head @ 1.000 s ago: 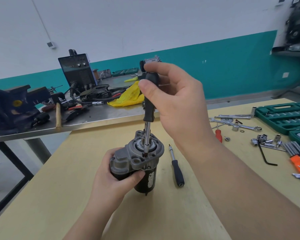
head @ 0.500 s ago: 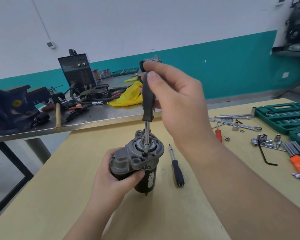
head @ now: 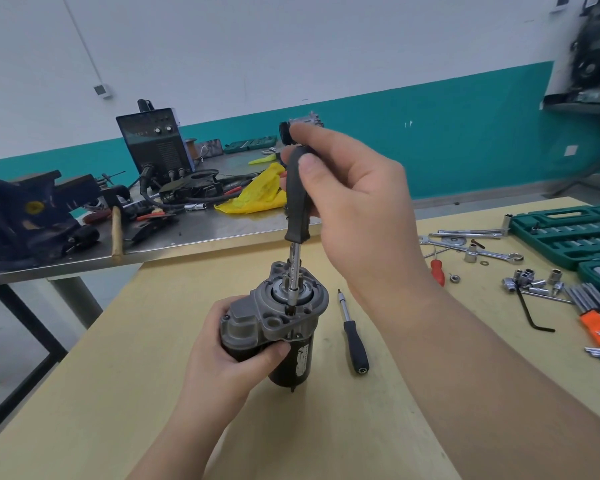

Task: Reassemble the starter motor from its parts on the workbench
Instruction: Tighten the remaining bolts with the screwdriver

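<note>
On the workbench (head: pixel 125 375), left hand (head: pixel 229 358) grips the starter motor (head: pixel 278 327); right hand (head: pixel 354 202) holds a screwdriver (head: pixel 297 206) upright.

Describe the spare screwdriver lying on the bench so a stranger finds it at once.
Start at the starter motor standing on the yellow workbench. Just to its right lies the spare screwdriver, flat, black handle nearest the person. Unlike the screwdriver in the right hand, nobody is touching it.

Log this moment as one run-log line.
step: driving screw in end housing | left hand: holds starter motor upright on bench | right hand: grips screwdriver, tip in housing | spare driver: lying beside motor
</note>
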`<act>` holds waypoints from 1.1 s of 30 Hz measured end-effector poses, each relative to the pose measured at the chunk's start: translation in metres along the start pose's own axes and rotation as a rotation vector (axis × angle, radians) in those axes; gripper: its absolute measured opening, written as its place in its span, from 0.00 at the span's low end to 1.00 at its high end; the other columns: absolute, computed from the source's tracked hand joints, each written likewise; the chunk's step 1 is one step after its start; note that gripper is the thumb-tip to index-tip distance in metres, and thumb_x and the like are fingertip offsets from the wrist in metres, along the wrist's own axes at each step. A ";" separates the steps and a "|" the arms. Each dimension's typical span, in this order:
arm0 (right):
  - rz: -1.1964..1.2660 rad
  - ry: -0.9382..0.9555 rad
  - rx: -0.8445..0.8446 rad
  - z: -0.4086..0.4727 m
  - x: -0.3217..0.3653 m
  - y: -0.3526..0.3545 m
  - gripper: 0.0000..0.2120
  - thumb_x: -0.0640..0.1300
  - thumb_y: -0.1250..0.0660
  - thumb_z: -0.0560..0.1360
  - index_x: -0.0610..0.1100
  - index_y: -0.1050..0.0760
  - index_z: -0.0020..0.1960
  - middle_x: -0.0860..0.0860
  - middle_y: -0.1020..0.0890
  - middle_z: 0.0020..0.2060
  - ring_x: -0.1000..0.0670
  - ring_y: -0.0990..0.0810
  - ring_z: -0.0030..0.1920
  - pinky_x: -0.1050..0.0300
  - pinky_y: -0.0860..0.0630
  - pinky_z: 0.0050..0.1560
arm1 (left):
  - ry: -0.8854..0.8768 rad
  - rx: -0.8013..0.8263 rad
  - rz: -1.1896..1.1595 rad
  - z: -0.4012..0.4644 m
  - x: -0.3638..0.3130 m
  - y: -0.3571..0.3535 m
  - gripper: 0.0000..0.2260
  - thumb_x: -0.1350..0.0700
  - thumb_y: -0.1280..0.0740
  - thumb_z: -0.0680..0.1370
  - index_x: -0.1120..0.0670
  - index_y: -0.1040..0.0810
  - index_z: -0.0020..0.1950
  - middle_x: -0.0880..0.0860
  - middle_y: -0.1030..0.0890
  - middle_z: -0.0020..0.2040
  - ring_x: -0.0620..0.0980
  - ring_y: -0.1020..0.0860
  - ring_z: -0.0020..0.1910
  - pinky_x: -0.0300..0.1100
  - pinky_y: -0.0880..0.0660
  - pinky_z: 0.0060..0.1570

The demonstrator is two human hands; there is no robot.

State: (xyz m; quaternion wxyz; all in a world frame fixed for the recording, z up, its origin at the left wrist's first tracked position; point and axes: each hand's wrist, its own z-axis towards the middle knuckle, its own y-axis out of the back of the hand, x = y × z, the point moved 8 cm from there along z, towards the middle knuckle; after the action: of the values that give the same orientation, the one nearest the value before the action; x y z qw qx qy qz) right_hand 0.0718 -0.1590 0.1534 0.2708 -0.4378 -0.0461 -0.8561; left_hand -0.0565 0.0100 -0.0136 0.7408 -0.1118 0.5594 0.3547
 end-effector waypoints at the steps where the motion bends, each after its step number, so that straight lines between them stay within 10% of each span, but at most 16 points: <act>1: -0.027 0.024 -0.001 0.000 0.002 0.000 0.14 0.42 0.30 0.82 0.50 0.17 0.66 0.57 0.12 0.54 0.54 0.14 0.55 0.47 0.14 0.58 | 0.001 0.001 -0.002 0.000 0.000 0.000 0.29 0.48 0.18 0.63 0.40 0.20 0.62 0.48 0.12 0.56 0.46 0.13 0.52 0.33 0.20 0.44; 33: -0.063 0.036 -0.075 -0.001 0.001 0.005 0.13 0.46 0.26 0.81 0.50 0.16 0.64 0.54 0.13 0.54 0.56 0.15 0.55 0.54 0.17 0.60 | -0.007 -0.009 0.007 -0.001 -0.004 0.000 0.28 0.47 0.18 0.62 0.38 0.20 0.60 0.48 0.12 0.55 0.44 0.14 0.51 0.33 0.20 0.43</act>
State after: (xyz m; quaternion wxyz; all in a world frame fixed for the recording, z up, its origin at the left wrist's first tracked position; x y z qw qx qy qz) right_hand 0.0738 -0.1640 0.1526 0.2278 -0.4304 -0.0232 -0.8731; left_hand -0.0577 0.0082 -0.0107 0.7410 -0.1119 0.5554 0.3604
